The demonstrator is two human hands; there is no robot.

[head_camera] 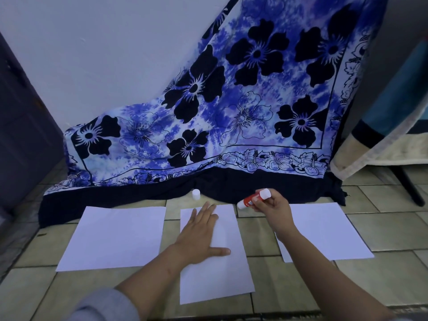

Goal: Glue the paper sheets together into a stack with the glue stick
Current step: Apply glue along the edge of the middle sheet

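You look to be near the start: three sheets lie apart on the tiled floor (289, 286), none stacked. Your left hand (199, 232) rests flat, fingers straight, on the middle sheet (222, 274) at lower centre. Your right hand (271, 207), just beyond that sheet's upper right corner, curls its fingers round the glue stick (251, 200); its cap (196, 194) stands alone further up. Gluing, then adding the left sheet (111, 237) and right sheet (324, 232), seems all to remain

Glue stick (253, 200) in right hand's (271, 206) grip was glossy red-white plastic. Cap (196, 194) left of grip was smooth white plastic. Paper sheets (222, 274) looked matt, smooth; floor tiles (289, 281) dull; floral cloth (231, 100) beyond grip matt.
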